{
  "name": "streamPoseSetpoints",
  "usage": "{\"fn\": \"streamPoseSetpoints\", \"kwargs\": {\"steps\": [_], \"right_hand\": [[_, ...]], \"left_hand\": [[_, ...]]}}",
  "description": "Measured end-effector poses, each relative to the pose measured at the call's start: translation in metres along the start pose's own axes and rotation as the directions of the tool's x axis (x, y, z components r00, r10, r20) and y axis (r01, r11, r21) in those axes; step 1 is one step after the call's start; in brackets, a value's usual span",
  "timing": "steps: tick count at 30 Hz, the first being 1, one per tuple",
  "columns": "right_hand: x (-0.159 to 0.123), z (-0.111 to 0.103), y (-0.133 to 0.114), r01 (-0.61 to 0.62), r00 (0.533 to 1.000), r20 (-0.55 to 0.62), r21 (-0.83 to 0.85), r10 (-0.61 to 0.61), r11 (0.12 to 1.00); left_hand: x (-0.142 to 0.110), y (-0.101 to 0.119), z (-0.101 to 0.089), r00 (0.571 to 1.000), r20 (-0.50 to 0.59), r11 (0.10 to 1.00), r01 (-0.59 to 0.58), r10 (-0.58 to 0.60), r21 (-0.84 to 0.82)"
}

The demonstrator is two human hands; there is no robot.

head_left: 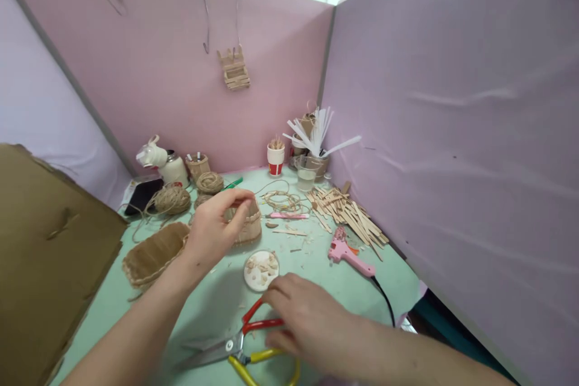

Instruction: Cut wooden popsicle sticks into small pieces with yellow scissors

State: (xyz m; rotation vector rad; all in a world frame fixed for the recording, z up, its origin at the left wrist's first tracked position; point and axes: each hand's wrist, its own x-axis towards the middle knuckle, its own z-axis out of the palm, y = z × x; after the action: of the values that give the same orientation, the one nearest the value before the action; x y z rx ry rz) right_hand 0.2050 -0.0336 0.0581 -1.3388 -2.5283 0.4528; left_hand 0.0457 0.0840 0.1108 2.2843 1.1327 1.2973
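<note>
My left hand point(217, 229) reaches forward over the green table and pinches the rim of a small basket of wooden sticks point(246, 226). My right hand point(312, 322) lies near the front edge with its fingers curled on the red handles of a pair of scissors point(235, 341). A tool with yellow handles point(266, 365) lies under the scissors. A small white dish of chips point(261, 269) sits between the two hands.
A pink glue gun point(350, 256) with a black cord lies at right beside a pile of wooden sticks point(348, 211). An oval woven basket point(154, 253), twine balls point(172, 199), cups point(275, 158) and brown cardboard point(49, 253) stand around. Pink partition walls point(452, 132) enclose the table.
</note>
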Motion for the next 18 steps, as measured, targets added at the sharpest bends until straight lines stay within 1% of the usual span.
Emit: {"fn": "streamPoseSetpoints", "kwargs": {"steps": [2,4,6,8,9,11,12,14,15,17,18], "right_hand": [[0.005,-0.03,0.015,-0.066,0.995,-0.077,-0.061,0.061,0.996],[0.017,-0.059,0.035,-0.129,0.977,-0.19,-0.148,0.1,0.981],[0.034,-0.086,0.059,-0.152,0.972,-0.21,-0.24,0.102,0.959],[0.052,-0.115,0.087,-0.148,0.981,-0.165,-0.301,0.102,0.942],[0.061,-0.129,0.102,-0.185,0.974,-0.188,-0.32,0.129,0.929],[0.075,-0.158,0.13,-0.298,0.946,-0.236,-0.361,0.223,0.884],[0.08,-0.17,0.144,-0.397,0.912,-0.27,-0.384,0.31,0.834],[0.087,-0.186,0.168,-0.477,0.878,-0.254,-0.398,0.406,0.783],[0.088,-0.188,0.179,-0.499,0.866,-0.212,-0.403,0.452,0.767],[0.087,-0.182,0.196,-0.543,0.827,-0.107,-0.41,0.553,0.733],[0.085,-0.175,0.204,-0.568,0.796,-0.054,-0.414,0.603,0.711]], "left_hand": [[0.008,0.005,-0.001,0.999,-0.012,0.995,0.051,-0.052,-0.083],[0.014,0.011,-0.005,0.994,-0.026,0.981,0.096,-0.102,-0.169],[0.017,0.017,-0.01,0.986,-0.063,0.969,0.137,-0.153,-0.208],[0.019,0.02,-0.015,0.978,-0.098,0.962,0.158,-0.183,-0.221],[0.019,0.02,-0.017,0.976,-0.103,0.96,0.165,-0.192,-0.228],[0.019,0.017,-0.019,0.972,-0.12,0.956,0.169,-0.202,-0.24],[0.019,0.015,-0.02,0.971,-0.123,0.956,0.169,-0.203,-0.239],[0.021,0.011,-0.021,0.973,-0.115,0.96,0.17,-0.199,-0.224],[0.022,0.008,-0.023,0.975,-0.101,0.962,0.173,-0.198,-0.212],[0.024,0.003,-0.026,0.976,-0.072,0.961,0.186,-0.204,-0.204],[0.025,0.0,-0.028,0.975,-0.067,0.959,0.194,-0.211,-0.209]]}}
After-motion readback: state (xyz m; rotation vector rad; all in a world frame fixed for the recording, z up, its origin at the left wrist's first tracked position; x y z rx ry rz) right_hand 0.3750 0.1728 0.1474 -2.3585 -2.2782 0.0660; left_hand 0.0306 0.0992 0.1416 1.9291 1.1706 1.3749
